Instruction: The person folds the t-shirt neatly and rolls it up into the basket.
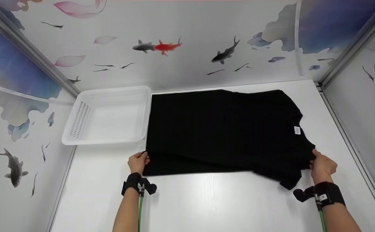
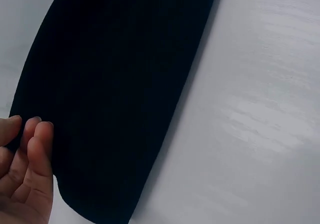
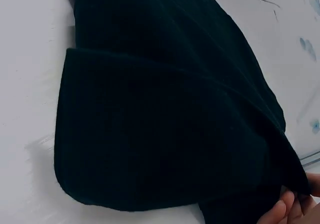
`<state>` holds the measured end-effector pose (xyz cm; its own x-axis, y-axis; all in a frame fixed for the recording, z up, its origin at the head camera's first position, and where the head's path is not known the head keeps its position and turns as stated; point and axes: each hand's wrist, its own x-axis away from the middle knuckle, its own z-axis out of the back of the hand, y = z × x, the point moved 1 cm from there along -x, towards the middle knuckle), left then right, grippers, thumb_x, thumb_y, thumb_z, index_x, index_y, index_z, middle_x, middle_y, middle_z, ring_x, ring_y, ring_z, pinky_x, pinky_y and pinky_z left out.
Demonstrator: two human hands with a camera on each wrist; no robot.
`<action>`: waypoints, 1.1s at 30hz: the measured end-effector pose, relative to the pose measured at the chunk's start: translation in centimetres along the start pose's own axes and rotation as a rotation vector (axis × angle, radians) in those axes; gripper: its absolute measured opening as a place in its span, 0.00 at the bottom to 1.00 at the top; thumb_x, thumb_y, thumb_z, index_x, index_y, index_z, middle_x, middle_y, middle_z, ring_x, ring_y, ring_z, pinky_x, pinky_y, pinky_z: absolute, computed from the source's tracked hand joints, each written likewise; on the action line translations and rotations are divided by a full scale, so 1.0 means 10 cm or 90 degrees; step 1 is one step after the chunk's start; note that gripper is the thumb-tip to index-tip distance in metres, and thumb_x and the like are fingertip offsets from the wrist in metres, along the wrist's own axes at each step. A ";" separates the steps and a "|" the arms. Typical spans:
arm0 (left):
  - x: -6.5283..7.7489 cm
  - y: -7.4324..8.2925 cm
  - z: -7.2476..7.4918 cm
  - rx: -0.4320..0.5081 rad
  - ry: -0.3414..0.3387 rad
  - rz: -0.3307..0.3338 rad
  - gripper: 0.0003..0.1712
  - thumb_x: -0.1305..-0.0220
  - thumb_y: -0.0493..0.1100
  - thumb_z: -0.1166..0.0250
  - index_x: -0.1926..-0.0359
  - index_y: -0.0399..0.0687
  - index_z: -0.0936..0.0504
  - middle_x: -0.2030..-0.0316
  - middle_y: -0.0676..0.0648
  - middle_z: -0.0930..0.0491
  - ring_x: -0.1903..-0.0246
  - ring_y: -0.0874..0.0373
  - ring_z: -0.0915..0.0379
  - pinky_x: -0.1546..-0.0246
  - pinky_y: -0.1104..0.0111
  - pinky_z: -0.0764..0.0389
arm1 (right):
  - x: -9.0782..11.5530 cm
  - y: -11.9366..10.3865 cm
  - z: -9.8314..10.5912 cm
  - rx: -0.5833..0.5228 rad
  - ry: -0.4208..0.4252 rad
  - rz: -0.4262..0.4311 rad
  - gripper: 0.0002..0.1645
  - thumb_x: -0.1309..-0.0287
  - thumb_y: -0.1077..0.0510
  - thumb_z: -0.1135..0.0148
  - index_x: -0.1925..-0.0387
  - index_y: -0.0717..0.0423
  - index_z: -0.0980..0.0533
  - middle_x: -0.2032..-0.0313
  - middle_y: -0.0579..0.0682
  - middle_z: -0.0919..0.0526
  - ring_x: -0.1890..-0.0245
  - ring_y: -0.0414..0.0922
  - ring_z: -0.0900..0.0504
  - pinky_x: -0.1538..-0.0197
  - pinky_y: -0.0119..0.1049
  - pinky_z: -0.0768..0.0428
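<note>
A black T-shirt [image 1: 219,129] lies spread sideways on the white table, its hem at the left and its neckline with a white label [image 1: 297,130] at the right. My left hand [image 1: 138,162] pinches the hem edge close to the near corner; in the left wrist view its thumb and fingertips [image 2: 44,131] meet at the cloth's edge. At the shoulder end my right hand [image 1: 323,165] pinches the fabric beside the neckline. Between the hands a long ridge runs along the cloth. A sleeve [image 3: 130,134] hangs toward the near side, below the right hand's grip.
A white plastic basket [image 1: 107,141] with slotted sides stands at the back left, right beside the shirt's hem. Painted panels [image 1: 187,71] wall in the table [image 1: 206,206] at the back and both sides. Each wrist carries a black strap with a small camera and green cable.
</note>
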<state>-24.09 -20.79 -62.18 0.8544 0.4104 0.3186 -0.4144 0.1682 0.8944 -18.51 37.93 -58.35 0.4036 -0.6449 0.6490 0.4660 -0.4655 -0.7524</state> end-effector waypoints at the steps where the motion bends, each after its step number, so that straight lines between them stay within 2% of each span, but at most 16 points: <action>1: -0.01 0.00 -0.02 0.001 0.001 -0.001 0.14 0.40 0.35 0.42 0.59 0.24 0.23 0.78 0.45 0.21 0.84 0.66 0.28 0.81 0.79 0.27 | -0.01 0.01 -0.01 -0.002 0.001 0.000 0.12 0.50 0.55 0.37 0.70 0.54 0.32 0.87 0.42 0.30 0.89 0.35 0.29 0.85 0.26 0.28; 4: -0.03 0.00 -0.08 -0.014 -0.007 -0.018 0.15 0.40 0.35 0.43 0.55 0.26 0.24 0.74 0.40 0.20 0.80 0.61 0.25 0.77 0.76 0.25 | -0.05 0.04 -0.03 -0.003 -0.002 0.005 0.10 0.49 0.55 0.37 0.73 0.53 0.31 0.88 0.41 0.29 0.89 0.35 0.27 0.83 0.25 0.27; 6: -0.03 -0.02 -0.12 -0.050 -0.027 -0.040 0.19 0.39 0.35 0.43 0.49 0.28 0.27 0.67 0.37 0.20 0.73 0.56 0.23 0.72 0.72 0.23 | -0.07 0.08 -0.04 0.015 -0.028 0.016 0.08 0.47 0.55 0.39 0.71 0.53 0.30 0.88 0.40 0.27 0.87 0.34 0.26 0.81 0.25 0.25; 7: -0.03 -0.03 -0.14 -0.073 -0.041 -0.055 0.21 0.39 0.36 0.44 0.46 0.29 0.29 0.63 0.36 0.21 0.68 0.53 0.22 0.67 0.70 0.23 | -0.09 0.10 -0.04 0.035 -0.052 0.024 0.07 0.46 0.55 0.41 0.67 0.53 0.28 0.88 0.39 0.27 0.86 0.33 0.26 0.79 0.25 0.24; 9: -0.01 -0.06 -0.18 -0.124 -0.070 -0.090 0.25 0.38 0.37 0.44 0.41 0.31 0.35 0.55 0.35 0.24 0.61 0.48 0.25 0.60 0.64 0.24 | -0.12 0.14 -0.03 0.096 -0.108 0.046 0.15 0.43 0.56 0.45 0.54 0.56 0.27 0.86 0.35 0.27 0.83 0.31 0.25 0.74 0.24 0.23; 11: 0.01 -0.08 -0.22 -0.160 -0.103 -0.126 0.29 0.38 0.37 0.45 0.38 0.31 0.39 0.49 0.33 0.28 0.56 0.44 0.27 0.56 0.60 0.27 | -0.16 0.18 -0.02 0.171 -0.158 0.079 0.26 0.40 0.57 0.48 0.42 0.61 0.35 0.81 0.33 0.26 0.79 0.28 0.27 0.70 0.24 0.23; 12: 0.02 -0.09 -0.24 -0.173 -0.116 -0.143 0.29 0.38 0.36 0.45 0.38 0.31 0.40 0.47 0.33 0.30 0.55 0.43 0.28 0.54 0.58 0.28 | -0.17 0.19 0.00 0.209 -0.179 0.096 0.30 0.39 0.57 0.50 0.38 0.64 0.40 0.77 0.35 0.25 0.78 0.27 0.28 0.68 0.24 0.23; 14: 0.05 -0.10 -0.29 -0.189 -0.136 -0.175 0.28 0.38 0.36 0.45 0.38 0.31 0.39 0.45 0.31 0.32 0.55 0.42 0.30 0.54 0.56 0.29 | -0.18 0.21 0.02 0.291 -0.202 0.137 0.33 0.38 0.55 0.51 0.36 0.66 0.45 0.66 0.47 0.23 0.75 0.25 0.30 0.66 0.24 0.23; 17: 0.10 -0.07 -0.37 -0.212 -0.143 -0.231 0.26 0.39 0.35 0.44 0.40 0.32 0.36 0.46 0.31 0.32 0.52 0.40 0.31 0.52 0.54 0.29 | -0.16 0.23 0.06 0.392 -0.219 0.207 0.34 0.37 0.53 0.54 0.36 0.67 0.46 0.48 0.63 0.31 0.72 0.25 0.32 0.65 0.23 0.24; 19: 0.14 -0.04 -0.44 -0.222 -0.137 -0.274 0.25 0.39 0.34 0.43 0.41 0.32 0.33 0.47 0.31 0.31 0.50 0.39 0.33 0.51 0.53 0.31 | -0.14 0.23 0.09 0.453 -0.222 0.266 0.33 0.37 0.52 0.55 0.36 0.68 0.45 0.44 0.67 0.35 0.70 0.25 0.33 0.66 0.22 0.25; 22: 0.22 0.02 -0.60 -0.231 -0.128 -0.329 0.22 0.40 0.35 0.42 0.44 0.34 0.29 0.49 0.33 0.29 0.50 0.40 0.33 0.50 0.53 0.32 | -0.08 0.23 0.13 0.513 -0.216 0.358 0.30 0.36 0.54 0.54 0.39 0.69 0.41 0.46 0.69 0.32 0.70 0.25 0.34 0.68 0.21 0.28; 27: 0.43 0.14 -1.03 -0.252 -0.128 -0.428 0.17 0.43 0.34 0.39 0.51 0.38 0.23 0.55 0.39 0.25 0.54 0.45 0.32 0.52 0.54 0.31 | 0.03 0.26 0.16 0.546 -0.211 0.556 0.21 0.41 0.64 0.49 0.47 0.69 0.31 0.55 0.67 0.26 0.69 0.22 0.35 0.69 0.18 0.32; 29: 0.56 0.17 -1.26 -0.260 -0.143 -0.474 0.15 0.44 0.35 0.38 0.53 0.40 0.22 0.57 0.42 0.24 0.56 0.47 0.31 0.53 0.55 0.31 | 0.07 0.31 0.13 0.548 -0.215 0.650 0.18 0.45 0.69 0.46 0.51 0.67 0.27 0.58 0.65 0.25 0.69 0.28 0.31 0.68 0.18 0.33; 33: 0.86 0.22 -1.73 -0.286 -0.202 -0.576 0.12 0.46 0.36 0.35 0.58 0.45 0.19 0.60 0.48 0.23 0.58 0.53 0.31 0.55 0.59 0.31 | 0.13 0.43 0.03 0.565 -0.263 0.834 0.20 0.58 0.77 0.41 0.60 0.63 0.21 0.60 0.60 0.24 0.62 0.48 0.25 0.64 0.25 0.33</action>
<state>-23.08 -1.33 -62.91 0.9190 -0.2745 -0.2828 0.3942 0.6369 0.6626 -15.70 35.24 -60.70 0.9680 -0.0314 -0.2491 -0.1229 0.8058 -0.5793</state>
